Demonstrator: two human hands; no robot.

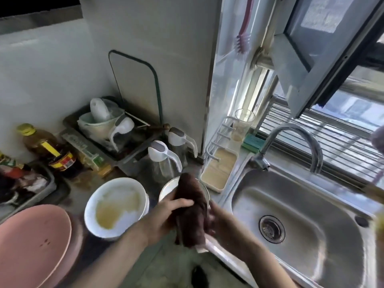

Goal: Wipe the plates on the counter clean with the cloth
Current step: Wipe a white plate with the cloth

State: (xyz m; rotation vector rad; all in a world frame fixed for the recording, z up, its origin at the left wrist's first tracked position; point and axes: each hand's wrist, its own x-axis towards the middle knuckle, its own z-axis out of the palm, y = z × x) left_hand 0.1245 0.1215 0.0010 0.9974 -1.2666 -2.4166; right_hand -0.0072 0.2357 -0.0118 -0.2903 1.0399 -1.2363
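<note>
A dark brown cloth point(192, 210) hangs bunched between both hands above the counter, just left of the sink. My left hand point(168, 215) grips its left side, thumb across the top. My right hand point(220, 223) holds its right side, fingers partly hidden behind the fabric. Behind the cloth stands a white plate or bowl point(168, 187), mostly covered. To its left a white plate point(116, 206) stained with yellowish residue sits on the counter. A pink plate point(33, 246) lies at the bottom left.
A steel sink point(301, 221) with a curved tap point(297, 142) fills the right. Two lidded jugs point(164, 161), oil and sauce bottles point(47, 148), a loaded dish tray point(108, 129) and a white sponge rack point(218, 167) crowd the back of the counter.
</note>
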